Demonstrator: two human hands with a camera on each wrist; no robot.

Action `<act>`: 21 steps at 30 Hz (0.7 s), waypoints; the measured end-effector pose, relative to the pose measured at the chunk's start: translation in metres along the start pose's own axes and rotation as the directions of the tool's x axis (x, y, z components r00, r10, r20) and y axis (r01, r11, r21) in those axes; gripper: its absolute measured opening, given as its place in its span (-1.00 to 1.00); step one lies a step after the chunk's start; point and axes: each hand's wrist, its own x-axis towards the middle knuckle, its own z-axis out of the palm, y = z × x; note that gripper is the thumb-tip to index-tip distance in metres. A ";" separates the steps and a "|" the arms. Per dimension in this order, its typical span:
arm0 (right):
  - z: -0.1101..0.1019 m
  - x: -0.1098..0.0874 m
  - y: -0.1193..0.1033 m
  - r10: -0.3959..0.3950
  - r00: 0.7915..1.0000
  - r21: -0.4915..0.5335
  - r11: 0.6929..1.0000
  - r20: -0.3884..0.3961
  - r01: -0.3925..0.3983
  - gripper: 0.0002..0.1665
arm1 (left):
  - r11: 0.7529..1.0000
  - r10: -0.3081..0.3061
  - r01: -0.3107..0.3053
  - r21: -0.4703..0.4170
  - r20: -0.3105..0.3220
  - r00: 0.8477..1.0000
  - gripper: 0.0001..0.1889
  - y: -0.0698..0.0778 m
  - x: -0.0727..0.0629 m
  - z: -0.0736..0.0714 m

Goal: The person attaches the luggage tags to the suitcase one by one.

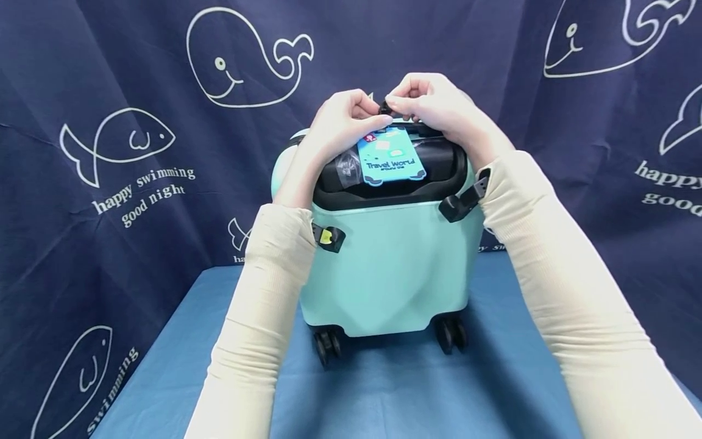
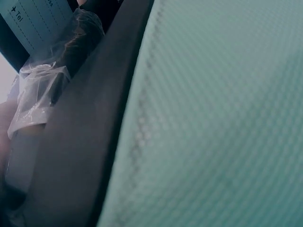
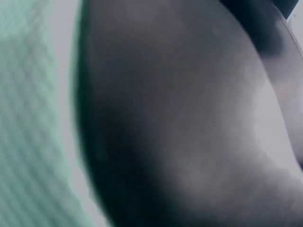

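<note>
A mint-green suitcase [image 1: 392, 262] stands upright with its black top handle [image 1: 439, 160] facing me. On the handle lies a blue luggage tag [image 1: 390, 160] printed "Travel World". My left hand [image 1: 348, 122] and right hand [image 1: 436, 107] meet above it, thumbs and fingers pinching the tag's small black strap [image 1: 386, 108]. Fingers hide most of the strap. In the left wrist view appear the tag's lined side [image 2: 35, 23], clear plastic wrap [image 2: 45, 90] on the handle and the textured mint shell [image 2: 218, 118]. The right wrist view holds a blurred dark handle recess [image 3: 180, 109].
A blue cloth-covered table [image 1: 378, 390] carries the suitcase on its black wheels [image 1: 451, 334]. Behind hangs a navy curtain [image 1: 351, 36] with white whale and fish drawings. Black wrist cameras [image 1: 459, 204] sit close to the suitcase's front.
</note>
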 end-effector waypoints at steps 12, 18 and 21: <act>0.005 -0.003 -0.002 -0.012 1.000 0.125 0.992 0.020 0.010 -0.91 | 1.000 0.015 -0.016 -0.025 -0.025 1.000 -0.73 -0.003 -0.003 0.000; 0.003 -0.003 -0.002 -0.021 1.000 0.071 0.997 0.018 0.019 -0.87 | 0.999 0.032 -0.032 -0.003 -0.053 0.998 -0.74 -0.002 -0.002 0.000; 0.001 -0.003 -0.001 -0.031 1.000 0.074 0.997 0.003 0.030 -0.90 | 0.999 0.040 -0.040 0.008 -0.045 0.998 -0.72 0.000 -0.001 0.000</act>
